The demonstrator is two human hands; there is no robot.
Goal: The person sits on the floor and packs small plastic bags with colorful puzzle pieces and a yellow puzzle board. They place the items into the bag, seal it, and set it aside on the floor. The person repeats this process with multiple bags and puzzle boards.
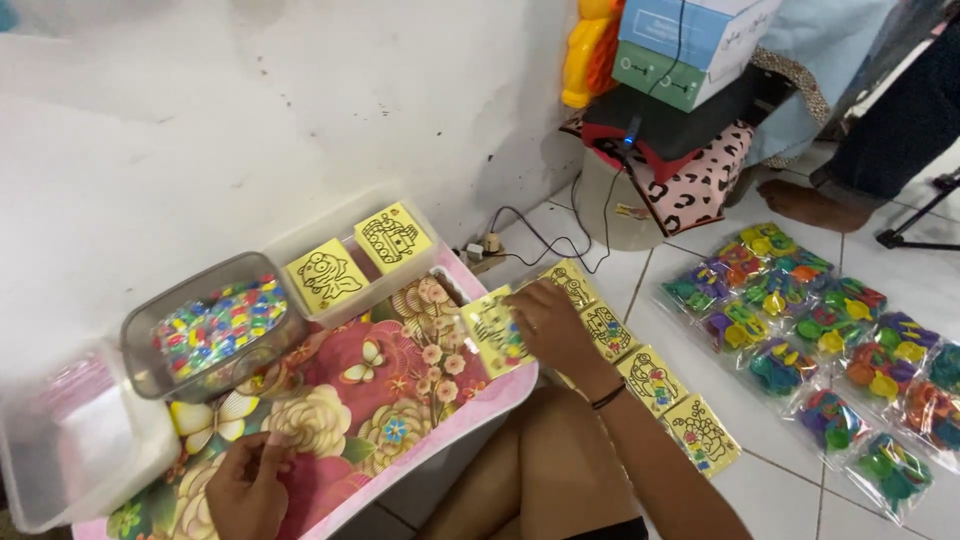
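Reaching across the low floral table (400, 400), your right hand (545, 325) lies flat, fingers spread, on a yellow picture card (490, 335) at the table's far edge, pressing it rather than gripping. More cards (655, 380) trail in a row down the tiled floor (770, 440) beside your knee. Your left hand (245, 490) rests loosely curled on the near edge, holding nothing that shows. This looks like the card-gathering step; next you need to curl your fingers under that card's edge and lift it clear of its neighbours.
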